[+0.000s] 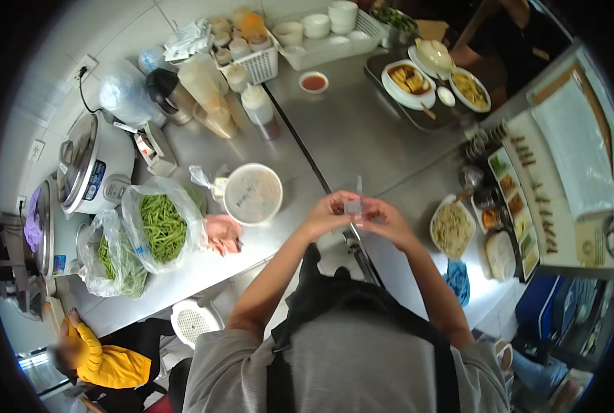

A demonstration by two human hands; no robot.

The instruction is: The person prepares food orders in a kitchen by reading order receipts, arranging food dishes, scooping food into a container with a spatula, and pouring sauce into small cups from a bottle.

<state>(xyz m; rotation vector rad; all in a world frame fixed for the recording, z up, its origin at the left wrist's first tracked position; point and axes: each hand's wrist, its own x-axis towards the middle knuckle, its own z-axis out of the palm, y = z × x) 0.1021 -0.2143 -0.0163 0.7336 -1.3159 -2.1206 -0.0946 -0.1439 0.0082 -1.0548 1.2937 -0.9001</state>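
Observation:
My left hand point(329, 215) and my right hand point(384, 221) are close together over the front edge of the steel counter. The fingers of both are closed on a small clear plastic piece point(353, 206); its exact kind is too small to tell. A narrow strip of it sticks up between the hands. To the left of my hands stands a round lidded tub point(253, 194) with handwriting on its lid. On the right is a white dish of pale, rice-like food point(452, 229).
Bags of green beans point(161, 227) and a rice cooker point(99, 165) stand at left. A dark tray point(382, 82) carries plated dishes at the back right, near another person's arm point(466, 56). A person in a yellow jacket point(114, 358) is at lower left.

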